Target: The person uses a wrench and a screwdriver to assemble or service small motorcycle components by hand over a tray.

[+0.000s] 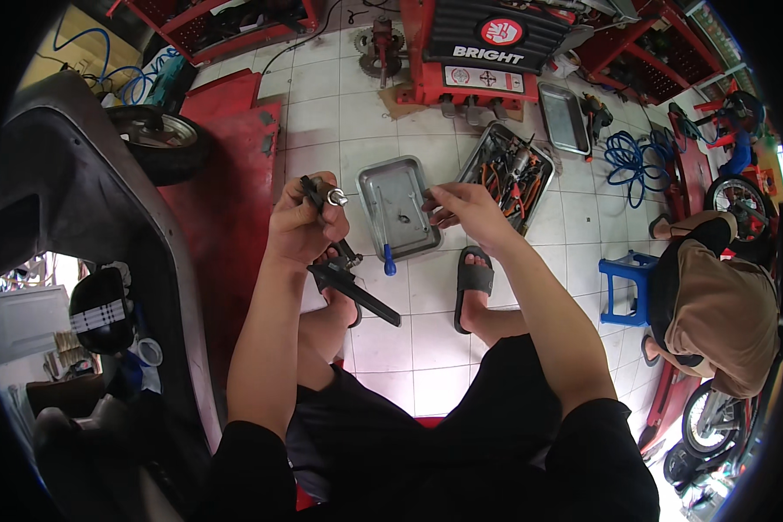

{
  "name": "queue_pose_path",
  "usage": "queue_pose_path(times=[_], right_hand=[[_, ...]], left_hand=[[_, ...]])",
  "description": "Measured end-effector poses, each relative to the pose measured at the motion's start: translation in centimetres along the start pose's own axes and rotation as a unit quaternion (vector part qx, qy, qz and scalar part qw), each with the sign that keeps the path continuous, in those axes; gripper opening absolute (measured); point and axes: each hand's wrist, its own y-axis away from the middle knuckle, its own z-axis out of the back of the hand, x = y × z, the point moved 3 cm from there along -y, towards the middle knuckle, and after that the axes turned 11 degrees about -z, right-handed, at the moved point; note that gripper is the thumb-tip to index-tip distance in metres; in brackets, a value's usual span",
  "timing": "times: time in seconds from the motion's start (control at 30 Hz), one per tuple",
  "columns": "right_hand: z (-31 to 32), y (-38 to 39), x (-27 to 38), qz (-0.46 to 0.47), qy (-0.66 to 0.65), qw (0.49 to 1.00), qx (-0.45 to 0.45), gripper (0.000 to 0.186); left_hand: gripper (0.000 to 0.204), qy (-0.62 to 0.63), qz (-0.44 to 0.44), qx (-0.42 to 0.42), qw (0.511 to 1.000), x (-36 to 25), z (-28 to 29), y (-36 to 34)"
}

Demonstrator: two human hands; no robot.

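Note:
My left hand (309, 217) is closed around a dark metal part with a shiny bolt-like end (337, 198). Below that fist, a long black bar-shaped piece (365, 296) slants toward the floor; whether it joins the held part, I cannot tell. At the right rim of a shallow metal tray (400, 181), my right hand (465, 211) has its thumb and fingers drawn together in a pinch. What sits between those fingertips, if anything, is too small to make out. Inside the tray lies a small dark piece (403, 219). A blue-handled screwdriver (389, 261) leans over the tray's near left edge.
A second tray heaped with tools (509, 170) stands right of the first, with another metal tray (565, 117) beyond. Left are a red platform (235, 183), a loose wheel (157, 139) and dark bodywork (87, 148). Rightward, a person (713, 313) sits by a blue stool (628, 285).

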Motion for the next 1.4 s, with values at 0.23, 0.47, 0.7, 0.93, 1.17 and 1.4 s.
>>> queue_pose_path(times=[0.23,0.47,0.7,0.93,1.17,1.4], right_hand=[[0.6,-0.7,-1.4,0.001,0.081,0.996,-0.028,0.037],[3.5,-7.4,-22.1,-0.099,0.449,0.885,-0.072,0.023],[-1.8,-12.3,-34.1,-0.192,0.479,0.849,-0.110,0.025],[-9.1,-14.0,-29.1,-0.403,0.354,0.836,0.115,0.028],[-7.2,-18.7,-26.4,-0.374,0.415,0.806,0.195,0.025],[-4.4,-23.0,-23.5,-0.258,0.432,0.835,-0.220,0.026]], left_hand=[[0.035,-0.088,0.014,-0.063,0.994,0.3,-0.1,-0.5],[0.011,-0.629,0.175,-0.083,0.753,3.7,-1.4,-1.5],[0.016,-0.634,0.189,-0.134,0.738,3.0,-1.1,-1.4],[0.017,-0.656,0.218,-0.150,0.706,0.3,0.8,-0.8],[0.015,-0.678,0.211,-0.146,0.689,-0.4,1.4,-1.1],[0.015,-0.624,0.272,-0.131,0.720,1.3,1.1,0.4]])
